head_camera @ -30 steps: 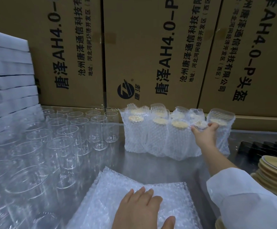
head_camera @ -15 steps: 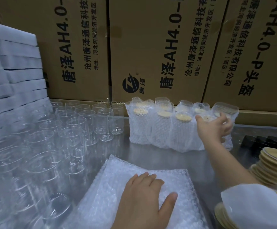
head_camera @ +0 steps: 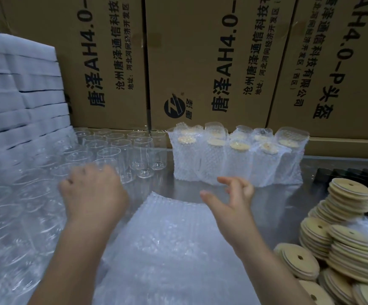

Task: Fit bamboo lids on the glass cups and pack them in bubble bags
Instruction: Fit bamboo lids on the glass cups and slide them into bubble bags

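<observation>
A flat stack of bubble bags (head_camera: 167, 238) lies on the steel bench (head_camera: 187, 188), nearest the person. Left of the stack, empty glass cups (head_camera: 117, 150) crowd the bench. The left hand (head_camera: 92, 192) hangs over them with its fingers curled down behind the knuckles; I cannot tell if they grip a cup. Above the stack's far right corner is the right hand (head_camera: 233, 199), fingers (head_camera: 228, 181) spread, loosely bent, holding nothing. Behind the stack a row of packed cups (head_camera: 233, 155) stands against cardboard boxes (head_camera: 200, 62). Right of it are piled bamboo lids (head_camera: 343, 227) and a black tray (head_camera: 354, 175); far left, white foam sheets (head_camera: 18, 89).
</observation>
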